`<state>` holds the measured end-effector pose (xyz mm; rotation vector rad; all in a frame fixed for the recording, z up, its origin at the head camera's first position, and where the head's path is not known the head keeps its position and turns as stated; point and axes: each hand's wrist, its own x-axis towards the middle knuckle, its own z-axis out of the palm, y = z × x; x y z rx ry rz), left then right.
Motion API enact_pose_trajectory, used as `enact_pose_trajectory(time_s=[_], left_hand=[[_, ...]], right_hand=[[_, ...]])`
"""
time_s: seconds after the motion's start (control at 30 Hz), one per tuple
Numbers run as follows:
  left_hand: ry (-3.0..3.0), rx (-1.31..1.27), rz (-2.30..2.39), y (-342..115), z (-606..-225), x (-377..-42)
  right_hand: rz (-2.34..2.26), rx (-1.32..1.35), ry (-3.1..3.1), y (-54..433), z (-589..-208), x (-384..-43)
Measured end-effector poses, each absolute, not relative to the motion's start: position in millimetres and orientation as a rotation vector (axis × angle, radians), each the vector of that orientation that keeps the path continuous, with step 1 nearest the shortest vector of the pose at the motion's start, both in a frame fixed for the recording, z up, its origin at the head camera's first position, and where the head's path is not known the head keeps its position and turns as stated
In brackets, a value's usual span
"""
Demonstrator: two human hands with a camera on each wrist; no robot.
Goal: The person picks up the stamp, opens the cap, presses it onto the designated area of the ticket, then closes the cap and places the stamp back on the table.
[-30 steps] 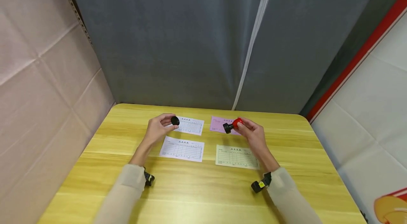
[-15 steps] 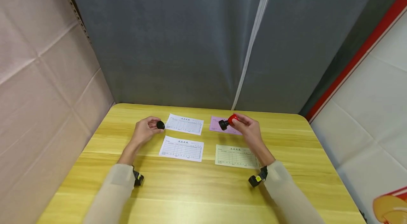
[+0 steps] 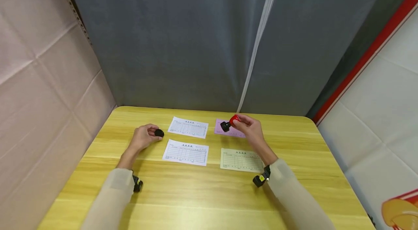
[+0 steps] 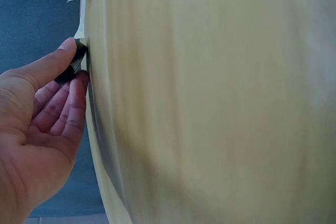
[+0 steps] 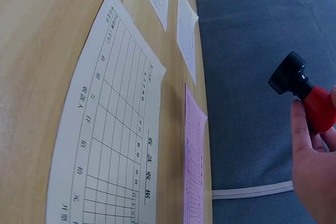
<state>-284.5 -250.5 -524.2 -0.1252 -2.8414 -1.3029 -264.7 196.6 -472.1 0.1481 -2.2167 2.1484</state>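
My left hand (image 3: 140, 138) pinches a round black cap (image 3: 159, 133) between thumb and fingers, low over the table, left of the paper slips. In the left wrist view, the cap (image 4: 72, 64) is close to the tabletop; whether it touches cannot be told. My right hand (image 3: 250, 129) grips the red handle of a stamp (image 3: 233, 119) above the pink slip (image 3: 218, 129). The black head of the stamp (image 5: 287, 72) tilts down and to the left in the head view. A far white slip (image 3: 188, 127) lies beside the left hand.
A near white slip (image 3: 185, 153) and a pale green slip (image 3: 240, 159) lie on the wooden table (image 3: 196, 193), closer to me. A grey curtain (image 3: 179, 41) hangs behind the far edge. Pale walls (image 3: 49, 95) stand on both sides.
My left hand has moved left and down with the cap, uncovering the far white slip. My right hand has shifted slightly left and away from me with the stamp.
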Motion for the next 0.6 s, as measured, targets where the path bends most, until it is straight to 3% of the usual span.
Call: enact_pose_trajectory(time_s=[0.6], left_hand=[[-2.959, -0.248, -1.039, -246.8, -518.7, -283.3]], right_hand=[[2.087, 0.193, -2.291, 187.8, -465.2, -274.2]])
